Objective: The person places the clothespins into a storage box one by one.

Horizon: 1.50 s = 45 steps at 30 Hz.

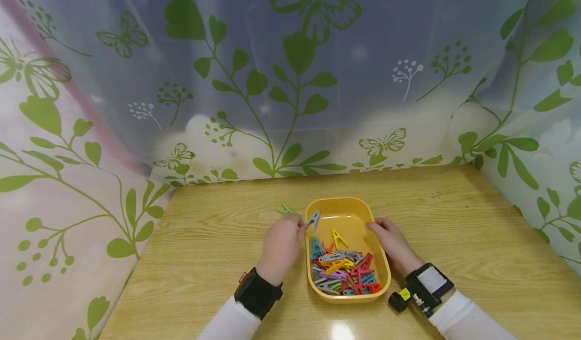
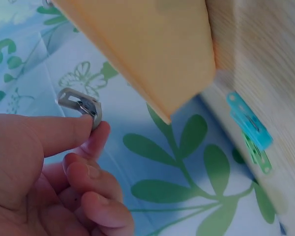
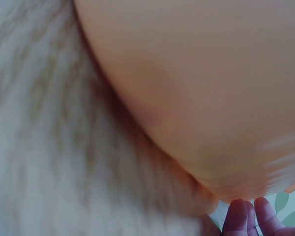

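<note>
My left hand (image 1: pixel 281 244) pinches a grey clothespin (image 1: pixel 314 220) between thumb and forefinger, at the left rim of a yellow plastic tub (image 1: pixel 347 208). In the left wrist view, the grey clothespin (image 2: pixel 80 102) juts past the fingertips, apart from the tub wall (image 2: pixel 157 49). My right hand (image 1: pixel 394 243) grips the tub's right rim, thumb over the edge; fingertips (image 3: pixel 237 216) meet its outer wall in the right wrist view. Several mixed-colour clothespins (image 1: pixel 338 269) are heaped in the tub's near half. A yellow clothespin (image 1: pixel 338 238) lies farther back in it.
Beyond my left hand, a green clothespin (image 1: pixel 284 209) lies on the wooden table (image 1: pixel 204 259). A light-blue clothespin (image 2: pixel 250 122) lies beside it in the left wrist view. Behind the table hangs a leaf-and-butterfly patterned curtain (image 1: pixel 340 113), also along both sides.
</note>
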### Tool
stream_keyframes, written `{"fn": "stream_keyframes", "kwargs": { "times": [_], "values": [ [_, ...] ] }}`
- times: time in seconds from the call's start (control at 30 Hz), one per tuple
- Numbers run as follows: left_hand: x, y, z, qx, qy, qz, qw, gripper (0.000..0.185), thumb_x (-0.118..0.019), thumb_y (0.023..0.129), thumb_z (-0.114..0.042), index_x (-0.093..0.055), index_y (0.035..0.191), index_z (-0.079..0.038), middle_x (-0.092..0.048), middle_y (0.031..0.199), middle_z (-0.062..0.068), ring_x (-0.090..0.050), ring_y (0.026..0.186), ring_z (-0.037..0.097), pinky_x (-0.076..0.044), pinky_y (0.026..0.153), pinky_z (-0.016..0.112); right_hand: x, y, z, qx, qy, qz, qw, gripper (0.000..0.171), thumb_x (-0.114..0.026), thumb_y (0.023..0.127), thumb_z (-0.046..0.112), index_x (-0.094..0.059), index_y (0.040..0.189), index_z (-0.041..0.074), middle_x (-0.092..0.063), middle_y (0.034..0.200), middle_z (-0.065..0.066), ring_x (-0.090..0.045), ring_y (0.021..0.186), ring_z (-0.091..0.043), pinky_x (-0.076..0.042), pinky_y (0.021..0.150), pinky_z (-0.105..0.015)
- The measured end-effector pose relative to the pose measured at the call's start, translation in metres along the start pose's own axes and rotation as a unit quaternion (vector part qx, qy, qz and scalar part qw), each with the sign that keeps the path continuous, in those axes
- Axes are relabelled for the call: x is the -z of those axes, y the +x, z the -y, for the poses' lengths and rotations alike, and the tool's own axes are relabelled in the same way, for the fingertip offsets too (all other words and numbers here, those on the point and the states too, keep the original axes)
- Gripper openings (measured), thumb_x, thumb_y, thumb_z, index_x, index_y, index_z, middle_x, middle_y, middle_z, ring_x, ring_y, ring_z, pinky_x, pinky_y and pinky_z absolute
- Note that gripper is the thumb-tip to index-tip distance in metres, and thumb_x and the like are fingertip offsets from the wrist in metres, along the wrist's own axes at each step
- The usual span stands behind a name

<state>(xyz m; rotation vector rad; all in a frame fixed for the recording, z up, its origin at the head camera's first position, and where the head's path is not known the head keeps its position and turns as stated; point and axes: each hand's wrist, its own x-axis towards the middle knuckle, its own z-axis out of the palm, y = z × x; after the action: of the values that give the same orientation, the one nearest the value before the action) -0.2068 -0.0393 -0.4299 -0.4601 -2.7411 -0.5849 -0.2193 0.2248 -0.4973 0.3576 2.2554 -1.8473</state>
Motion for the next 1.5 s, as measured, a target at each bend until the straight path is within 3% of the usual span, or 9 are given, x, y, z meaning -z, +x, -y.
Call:
{"fn": "stream_keyframes", "kwargs": {
  "times": [0.23, 0.43, 1.3, 1.5],
  "values": [
    [-0.008, -0.007, -0.009, -0.052, 0.01, 0.033, 0.9981, 0.014, -0.073, 0.097, -0.021, -0.07, 0.087, -0.011, -0.06, 0.083, -0.001, -0.053, 0.068, 0.009, -0.045, 0.059, 0.022, 0.0, 0.0, -0.001, 0.003, 0.003, 0.001, 1.0, 0.057, -0.048, 0.108, 0.039, -0.037, 0.145, -0.003, -0.049, 0.137, -0.023, -0.057, 0.113, -0.026, -0.053, 0.087, -0.026],
    [-0.012, -0.011, -0.012, -0.074, 0.022, 0.06, 0.9952, 0.013, -0.073, 0.097, -0.022, -0.072, 0.087, -0.013, -0.061, 0.084, -0.002, -0.055, 0.068, 0.007, -0.046, 0.059, 0.021, 0.0, 0.001, -0.001, 0.002, 0.005, -0.001, 1.0, 0.057, -0.048, 0.108, 0.04, -0.037, 0.145, -0.003, -0.05, 0.136, -0.023, -0.057, 0.111, -0.025, -0.053, 0.085, -0.026],
    [-0.019, -0.011, -0.014, -0.077, 0.036, 0.09, 0.9923, 0.016, -0.074, 0.096, -0.026, -0.071, 0.085, -0.015, -0.057, 0.079, -0.005, -0.052, 0.066, 0.006, -0.045, 0.059, 0.022, 0.001, 0.002, -0.002, 0.003, 0.005, 0.004, 1.0, 0.058, -0.047, 0.108, 0.04, -0.037, 0.146, -0.002, -0.051, 0.135, -0.023, -0.058, 0.11, -0.025, -0.053, 0.085, -0.027],
    [-0.02, -0.012, -0.013, -0.084, 0.037, 0.082, 0.9924, 0.016, -0.075, 0.095, -0.025, -0.072, 0.084, -0.016, -0.058, 0.078, -0.006, -0.053, 0.066, 0.006, -0.045, 0.059, 0.021, 0.001, 0.002, -0.002, 0.002, 0.007, 0.004, 1.0, 0.058, -0.047, 0.108, 0.04, -0.036, 0.146, -0.002, -0.051, 0.136, -0.023, -0.057, 0.112, -0.025, -0.053, 0.086, -0.027]
  ]
}}
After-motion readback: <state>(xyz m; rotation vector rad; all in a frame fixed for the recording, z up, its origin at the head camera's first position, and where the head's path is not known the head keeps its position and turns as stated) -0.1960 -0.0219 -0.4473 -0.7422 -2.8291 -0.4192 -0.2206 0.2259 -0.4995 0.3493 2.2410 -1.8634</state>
